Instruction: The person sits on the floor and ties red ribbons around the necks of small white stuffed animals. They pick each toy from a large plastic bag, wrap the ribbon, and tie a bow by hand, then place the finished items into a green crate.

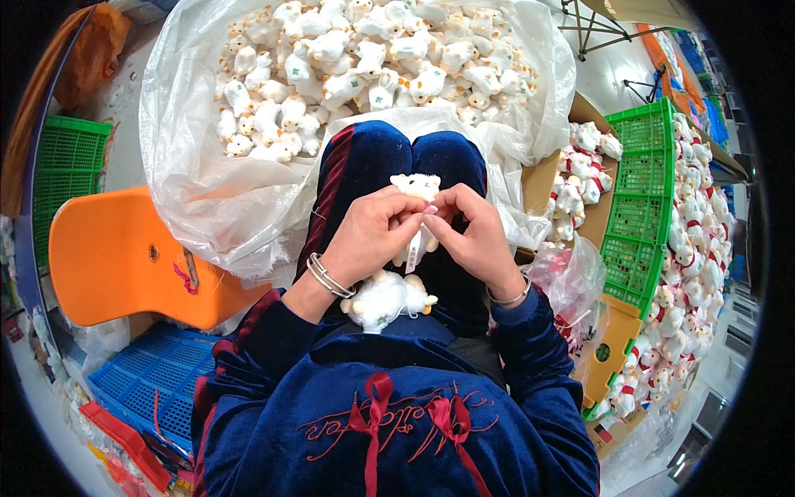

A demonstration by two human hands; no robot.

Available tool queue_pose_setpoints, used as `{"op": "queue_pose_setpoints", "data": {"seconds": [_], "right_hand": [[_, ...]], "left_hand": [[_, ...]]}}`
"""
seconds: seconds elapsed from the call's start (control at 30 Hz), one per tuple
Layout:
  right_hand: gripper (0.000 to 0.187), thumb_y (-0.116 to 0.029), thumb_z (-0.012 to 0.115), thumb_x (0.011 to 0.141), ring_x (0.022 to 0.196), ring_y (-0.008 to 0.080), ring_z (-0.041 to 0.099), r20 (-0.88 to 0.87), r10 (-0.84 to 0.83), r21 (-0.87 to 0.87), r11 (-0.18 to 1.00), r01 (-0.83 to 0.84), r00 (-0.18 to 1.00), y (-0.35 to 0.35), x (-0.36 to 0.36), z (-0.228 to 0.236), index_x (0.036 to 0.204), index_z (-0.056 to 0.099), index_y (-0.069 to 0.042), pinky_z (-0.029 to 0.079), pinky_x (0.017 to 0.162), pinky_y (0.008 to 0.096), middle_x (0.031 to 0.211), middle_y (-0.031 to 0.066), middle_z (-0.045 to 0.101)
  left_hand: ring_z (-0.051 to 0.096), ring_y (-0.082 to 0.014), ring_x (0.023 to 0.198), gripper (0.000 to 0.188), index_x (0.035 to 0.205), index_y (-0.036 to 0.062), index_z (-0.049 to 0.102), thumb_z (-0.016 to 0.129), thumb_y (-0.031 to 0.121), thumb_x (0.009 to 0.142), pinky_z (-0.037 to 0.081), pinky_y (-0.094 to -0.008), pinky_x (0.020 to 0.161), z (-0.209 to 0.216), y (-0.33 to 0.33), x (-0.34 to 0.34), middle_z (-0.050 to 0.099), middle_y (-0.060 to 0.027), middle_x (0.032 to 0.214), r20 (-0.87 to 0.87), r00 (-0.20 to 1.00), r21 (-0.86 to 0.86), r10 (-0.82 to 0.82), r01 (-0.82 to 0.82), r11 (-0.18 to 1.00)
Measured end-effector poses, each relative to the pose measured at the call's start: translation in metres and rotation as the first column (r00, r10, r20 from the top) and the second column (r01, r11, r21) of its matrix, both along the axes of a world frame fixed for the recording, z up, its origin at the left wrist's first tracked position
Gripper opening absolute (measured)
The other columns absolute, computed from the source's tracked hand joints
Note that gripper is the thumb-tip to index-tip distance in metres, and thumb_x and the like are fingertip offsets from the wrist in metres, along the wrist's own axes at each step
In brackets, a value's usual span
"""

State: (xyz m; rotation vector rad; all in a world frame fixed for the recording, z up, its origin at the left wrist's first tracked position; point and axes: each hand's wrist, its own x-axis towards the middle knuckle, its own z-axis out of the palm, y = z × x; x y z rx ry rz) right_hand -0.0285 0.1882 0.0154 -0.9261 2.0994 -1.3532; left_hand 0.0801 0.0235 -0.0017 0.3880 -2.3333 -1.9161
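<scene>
Above my lap, a small white plush animal (pixel 416 185) is held between both hands, its head showing past my fingers. My left hand (pixel 366 234) is closed in a pinch at its neck. Fingertips of my right hand (pixel 474 235) pinch at the same spot, meeting the left ones; a small pale pink bit shows there, too small to name. A narrow white printed ribbon (pixel 412 253) hangs down over the toy's body, which my fingers partly cover. Closer to my belly, a second white plush animal (pixel 386 300) lies on its side on my lap, touched by neither hand.
Ahead, a large clear plastic sheet (pixel 186 178) bears a heap of white plush animals (pixel 364 58). An orange chair (pixel 116 257) and a blue crate (pixel 153 373) stand to the left. On the right are a cardboard box (pixel 540 186) of plush toys and a green crate (pixel 638 207) beside toys with red scarves (pixel 687 265).
</scene>
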Motion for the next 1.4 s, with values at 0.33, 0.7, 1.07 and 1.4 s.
{"op": "queue_pose_setpoints", "data": {"seconds": [0.33,0.7,1.07,1.4], "right_hand": [[0.011,-0.009,0.067,0.098,0.075,0.0117,0.061,0.074,0.004,0.031,0.999,-0.006,0.997,0.004,-0.003,-0.003,0.098,0.069,0.001,0.05,0.067,0.0263,0.084,0.007,0.066],[0.017,-0.001,0.072,0.091,0.076,0.0105,0.061,-0.01,0.076,0.009,0.997,-0.076,0.997,0.002,-0.018,0.006,0.108,0.067,-0.002,0.05,0.067,0.0247,0.092,0.0036,0.061],[0.015,-0.008,0.078,0.088,0.075,0.0112,0.059,0.055,0.219,0.053,0.974,-0.222,0.974,-0.006,-0.037,0.008,0.095,0.067,-0.002,0.049,0.066,0.0255,0.088,0.0037,0.059],[0.014,-0.011,0.073,0.093,0.066,0.0144,0.061,0.056,0.147,0.125,0.98,-0.153,0.988,-0.004,-0.039,0.003,0.091,0.068,0.002,0.051,0.061,0.0303,0.075,0.0072,0.068]], "left_hand": [[0.058,-0.007,0.07,0.015,0.103,-0.0006,0.075,0.074,0.009,0.092,0.048,-0.023,0.063,0.003,0.006,-0.001,0.065,-0.003,0.087,0.012,0.999,0.0,0.049,-0.049,0.999],[0.058,-0.0072,0.071,0.014,0.103,-0.0007,0.075,0.073,0.009,0.094,0.047,-0.0234,0.064,0.001,0.007,-0.002,0.064,-0.0031,0.086,0.003,0.999,-0.015,0.049,-0.049,0.999],[0.059,-0.0089,0.071,0.012,0.102,0.0006,0.075,0.072,0.007,0.092,0.047,-0.0239,0.064,-0.005,0.002,-0.002,0.064,-0.0035,0.085,-0.052,0.999,-0.063,0.013,-0.016,0.998],[0.058,-0.0082,0.07,0.012,0.101,0.0011,0.076,0.072,0.007,0.092,0.046,-0.0239,0.062,-0.002,0.002,-0.001,0.063,-0.0029,0.085,-0.057,0.998,-0.021,0.01,-0.012,1.0]]}}
